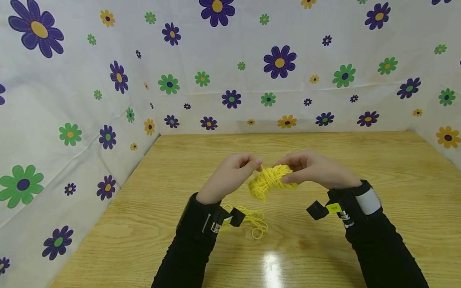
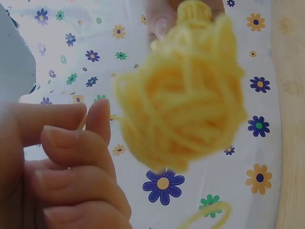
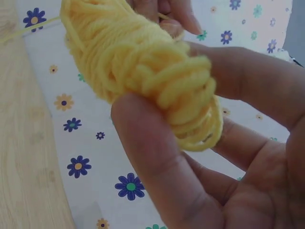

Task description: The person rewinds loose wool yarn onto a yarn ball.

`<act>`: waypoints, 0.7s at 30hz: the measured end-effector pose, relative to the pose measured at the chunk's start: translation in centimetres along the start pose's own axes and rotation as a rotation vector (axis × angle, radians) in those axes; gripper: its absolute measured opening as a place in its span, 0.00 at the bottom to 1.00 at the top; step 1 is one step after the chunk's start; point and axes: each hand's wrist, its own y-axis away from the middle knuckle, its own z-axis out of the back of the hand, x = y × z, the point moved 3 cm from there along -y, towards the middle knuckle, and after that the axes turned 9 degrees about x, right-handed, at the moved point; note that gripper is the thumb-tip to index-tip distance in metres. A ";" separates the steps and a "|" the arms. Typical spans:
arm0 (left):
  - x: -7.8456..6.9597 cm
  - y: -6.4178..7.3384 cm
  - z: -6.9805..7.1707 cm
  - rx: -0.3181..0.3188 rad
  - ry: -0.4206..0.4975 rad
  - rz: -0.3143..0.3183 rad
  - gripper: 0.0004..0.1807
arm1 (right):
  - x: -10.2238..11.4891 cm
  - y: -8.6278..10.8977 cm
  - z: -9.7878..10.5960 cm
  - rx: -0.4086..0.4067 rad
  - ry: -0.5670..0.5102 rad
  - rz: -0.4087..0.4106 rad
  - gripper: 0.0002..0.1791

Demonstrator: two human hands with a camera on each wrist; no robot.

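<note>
A wound bundle of yellow yarn [image 1: 271, 180] is held up over the table, its strands wrapped crosswise around the middle. My right hand [image 1: 317, 170] grips its right end between thumb and fingers, with looped ends poking out by the thumb in the right wrist view. My left hand [image 1: 234, 172] is at the bundle's left side, pinching a single strand between thumb and forefinger; in the left wrist view that strand runs from the fingertips to the yarn bundle [image 2: 186, 105]. Loose yarn [image 1: 255, 220] lies in loops on the table below, partly hidden behind the left wrist's camera.
The wooden table [image 1: 162, 180] reaches back to a white cloth [image 1: 216, 52] printed with purple, green and orange flowers, which also hangs at the left and right sides. Black straps with small cameras are on both wrists.
</note>
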 end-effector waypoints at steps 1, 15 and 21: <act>0.0 0.0 0.0 0.001 0.001 -0.002 0.14 | -0.1 -0.1 0.0 -0.011 0.008 -0.008 0.21; -1.1 0.5 -0.2 0.006 0.009 -0.068 0.14 | -1.3 -0.9 0.2 -0.171 -0.035 -0.049 0.23; -1.4 0.7 -0.3 0.008 0.028 -0.086 0.14 | -1.4 -0.9 0.6 -0.274 -0.101 -0.063 0.27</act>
